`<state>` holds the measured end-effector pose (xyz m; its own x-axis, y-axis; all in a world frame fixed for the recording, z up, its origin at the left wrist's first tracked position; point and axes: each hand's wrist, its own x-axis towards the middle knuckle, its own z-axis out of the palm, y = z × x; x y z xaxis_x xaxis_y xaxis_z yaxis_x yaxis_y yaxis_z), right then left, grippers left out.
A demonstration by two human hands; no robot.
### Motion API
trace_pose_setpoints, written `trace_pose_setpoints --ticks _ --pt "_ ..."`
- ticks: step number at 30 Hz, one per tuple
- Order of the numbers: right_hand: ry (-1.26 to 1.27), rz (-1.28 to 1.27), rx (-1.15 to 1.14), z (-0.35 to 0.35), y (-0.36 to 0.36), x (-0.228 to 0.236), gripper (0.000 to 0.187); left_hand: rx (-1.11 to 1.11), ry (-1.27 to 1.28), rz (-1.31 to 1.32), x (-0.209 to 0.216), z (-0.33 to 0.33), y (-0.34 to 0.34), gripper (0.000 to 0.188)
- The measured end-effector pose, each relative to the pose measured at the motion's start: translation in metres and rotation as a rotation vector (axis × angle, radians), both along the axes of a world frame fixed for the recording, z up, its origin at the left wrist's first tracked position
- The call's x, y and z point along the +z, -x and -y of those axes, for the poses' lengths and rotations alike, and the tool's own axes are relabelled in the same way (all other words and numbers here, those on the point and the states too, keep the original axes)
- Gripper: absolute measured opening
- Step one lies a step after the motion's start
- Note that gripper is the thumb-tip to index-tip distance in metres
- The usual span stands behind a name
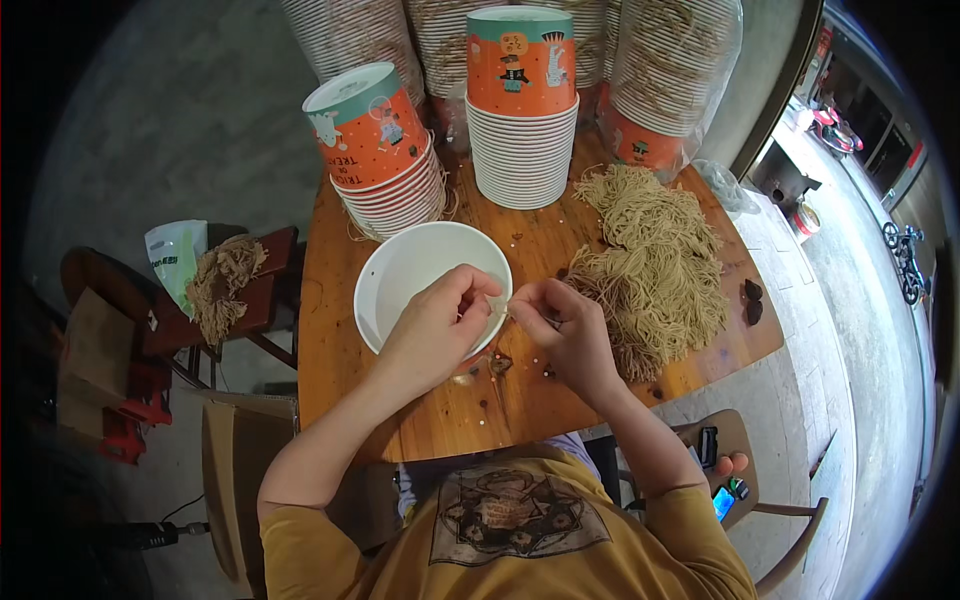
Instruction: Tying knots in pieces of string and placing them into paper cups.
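Note:
My left hand (440, 325) and my right hand (565, 325) meet over the near rim of a white paper bowl (400, 265) on a wooden table (440, 410). The fingertips of both hands pinch a thin tan string (505, 312) stretched between them. The bowl looks empty inside. A large heap of tan string bundles (655, 270) lies just right of my right hand.
Two stacks of orange-and-teal printed paper bowls (385, 150) (522, 110) stand behind the white bowl, with bagged stacks behind them. A wooden chair (235, 290) at left carries another string bundle and a plastic bag. Cardboard boxes sit on the floor at left. Small dark bits dot the table.

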<state>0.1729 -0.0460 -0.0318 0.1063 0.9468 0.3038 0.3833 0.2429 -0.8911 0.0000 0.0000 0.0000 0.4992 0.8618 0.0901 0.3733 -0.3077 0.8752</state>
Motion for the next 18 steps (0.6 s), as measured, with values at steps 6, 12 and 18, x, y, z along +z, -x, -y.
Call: trace_pose_setpoints --ticks 6,12,18 --pt "-0.004 -0.049 0.005 0.000 0.000 0.000 0.018 -0.014 0.079 -0.040 0.008 0.007 -0.006 0.014" --pt "-0.020 -0.031 0.006 0.000 0.001 -0.004 0.018 -0.006 -0.124 -0.055 0.003 0.005 -0.008 0.010" --pt "0.017 -0.055 0.006 0.002 0.001 -0.004 0.018 0.020 -0.048 -0.048 0.007 0.004 -0.013 0.007"
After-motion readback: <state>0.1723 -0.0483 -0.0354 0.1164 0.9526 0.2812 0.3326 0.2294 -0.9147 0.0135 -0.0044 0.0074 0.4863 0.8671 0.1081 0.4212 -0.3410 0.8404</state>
